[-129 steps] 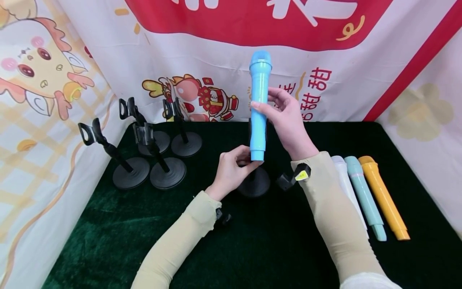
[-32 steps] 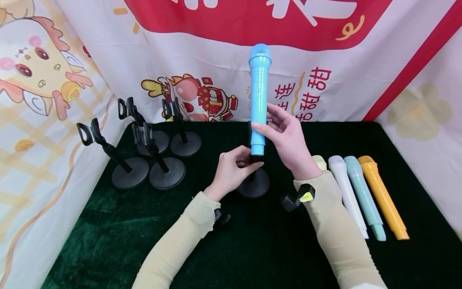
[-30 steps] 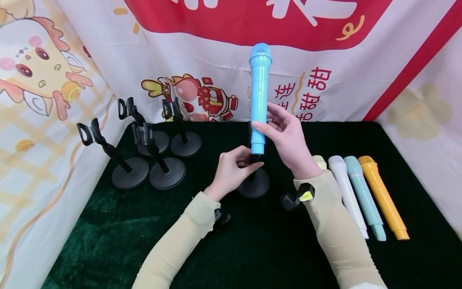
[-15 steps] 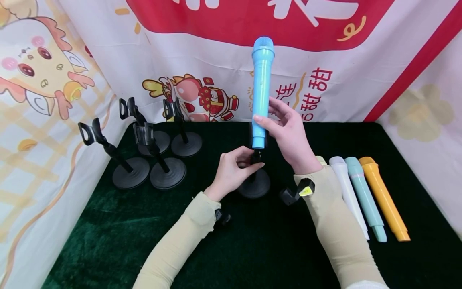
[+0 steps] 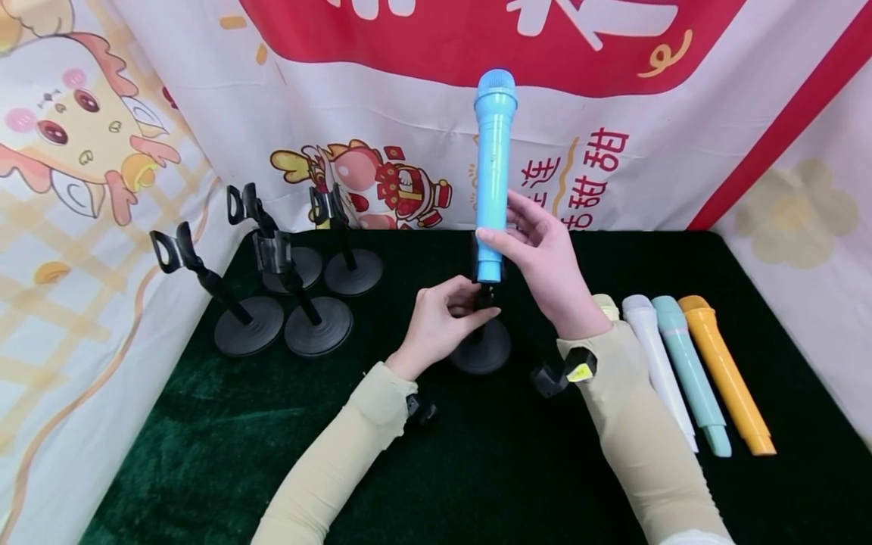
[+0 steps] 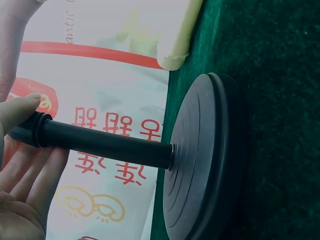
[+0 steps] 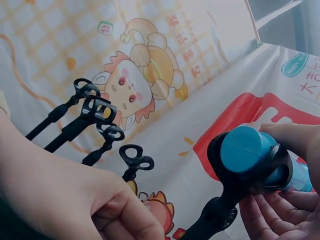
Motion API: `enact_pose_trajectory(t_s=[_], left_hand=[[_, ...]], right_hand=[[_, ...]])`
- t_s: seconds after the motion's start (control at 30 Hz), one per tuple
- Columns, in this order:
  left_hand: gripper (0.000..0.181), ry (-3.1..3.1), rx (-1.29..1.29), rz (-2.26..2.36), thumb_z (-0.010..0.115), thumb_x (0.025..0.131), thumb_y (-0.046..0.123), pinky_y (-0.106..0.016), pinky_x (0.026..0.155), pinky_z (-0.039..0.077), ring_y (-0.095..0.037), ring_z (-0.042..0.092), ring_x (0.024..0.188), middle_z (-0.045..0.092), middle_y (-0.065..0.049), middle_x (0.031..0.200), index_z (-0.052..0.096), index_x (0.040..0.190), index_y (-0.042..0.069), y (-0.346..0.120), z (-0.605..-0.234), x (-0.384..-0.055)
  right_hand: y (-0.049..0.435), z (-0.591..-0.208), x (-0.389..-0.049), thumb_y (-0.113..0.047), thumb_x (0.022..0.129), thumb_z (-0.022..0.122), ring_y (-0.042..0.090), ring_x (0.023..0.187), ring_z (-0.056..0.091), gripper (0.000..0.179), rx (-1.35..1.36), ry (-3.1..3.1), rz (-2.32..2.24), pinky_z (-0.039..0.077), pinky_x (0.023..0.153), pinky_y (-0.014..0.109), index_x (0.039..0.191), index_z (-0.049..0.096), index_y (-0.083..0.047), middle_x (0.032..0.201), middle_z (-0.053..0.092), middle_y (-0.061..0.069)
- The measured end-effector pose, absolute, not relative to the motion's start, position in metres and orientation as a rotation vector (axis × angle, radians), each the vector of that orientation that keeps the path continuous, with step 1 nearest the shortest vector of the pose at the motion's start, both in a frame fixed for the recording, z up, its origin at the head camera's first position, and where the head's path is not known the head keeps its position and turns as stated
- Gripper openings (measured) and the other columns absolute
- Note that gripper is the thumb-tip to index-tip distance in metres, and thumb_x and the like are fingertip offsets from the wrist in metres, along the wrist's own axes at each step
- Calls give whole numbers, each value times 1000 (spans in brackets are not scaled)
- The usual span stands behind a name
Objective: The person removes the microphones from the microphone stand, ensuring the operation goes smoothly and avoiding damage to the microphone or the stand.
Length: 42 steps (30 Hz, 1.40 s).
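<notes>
A light blue microphone (image 5: 493, 163) stands nearly upright in the black clip (image 7: 217, 155) of a microphone stand. My right hand (image 5: 541, 261) grips its lower body, thumb in front and fingers behind. The handle's end shows through the clip ring in the right wrist view. Below it, my left hand (image 5: 439, 322) pinches the top of the stand's pole (image 6: 110, 144) between thumb and fingers. The round stand base (image 5: 482, 350) sits on the green cloth.
Several black microphone stands (image 5: 316, 325) with bare clips are grouped at the left. At the right lie a pale yellow microphone (image 5: 605, 305), partly behind the sleeve, a white one (image 5: 657, 363), a mint one (image 5: 691, 371) and an orange one (image 5: 729, 375). A printed backdrop (image 5: 409, 106) hangs behind.
The blue microphone has shifted up, its bottom end rising clear of my left thumb. My right hand now holds it lower on the body. My left hand has stayed on the pole.
</notes>
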<state>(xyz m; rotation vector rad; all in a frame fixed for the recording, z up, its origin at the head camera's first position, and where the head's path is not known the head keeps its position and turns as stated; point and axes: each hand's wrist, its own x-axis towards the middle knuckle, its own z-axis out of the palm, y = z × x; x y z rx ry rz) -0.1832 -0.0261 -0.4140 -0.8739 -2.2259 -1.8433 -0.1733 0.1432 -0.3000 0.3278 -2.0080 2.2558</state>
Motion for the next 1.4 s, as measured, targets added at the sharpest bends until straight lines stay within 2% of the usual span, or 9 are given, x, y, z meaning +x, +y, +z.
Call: enact_pose_trajectory(t_s=[0.4, 0.7, 0.9, 1.4], left_hand=[[20, -2230, -884, -1817, 81, 90, 13, -28, 76, 61, -9, 72, 86, 74, 3, 104, 70, 106, 13, -26, -414, -183], [20, -2246, -869, -1823, 81, 91, 17, -28, 76, 61, -9, 72, 87, 74, 3, 105, 70, 108, 13, -26, -413, -182], [23, -2248, -859, -1822, 82, 90, 19, -27, 76, 60, -9, 72, 87, 74, 2, 105, 70, 109, 12, -26, -412, -181], [22, -2241, -854, -1837, 82, 90, 18, -28, 76, 61, -9, 72, 88, 75, 2, 104, 71, 108, 12, -26, -413, -181]], right_hand=[[142, -302, -160, -10, 93, 76, 27, 122, 59, 63, 323, -2023, 2268, 48, 104, 33, 149, 49, -9, 138, 57, 14], [142, -303, -160, -9, 92, 77, 27, 124, 58, 64, 333, -1981, 2266, 47, 105, 31, 149, 49, -8, 138, 57, 15], [143, -301, -162, -6, 90, 78, 27, 123, 57, 66, 340, -1956, 2251, 45, 106, 30, 149, 49, -7, 137, 57, 15], [146, -293, -171, -7, 89, 80, 27, 117, 62, 67, 304, -1939, 2264, 50, 101, 31, 149, 51, -12, 134, 59, 16]])
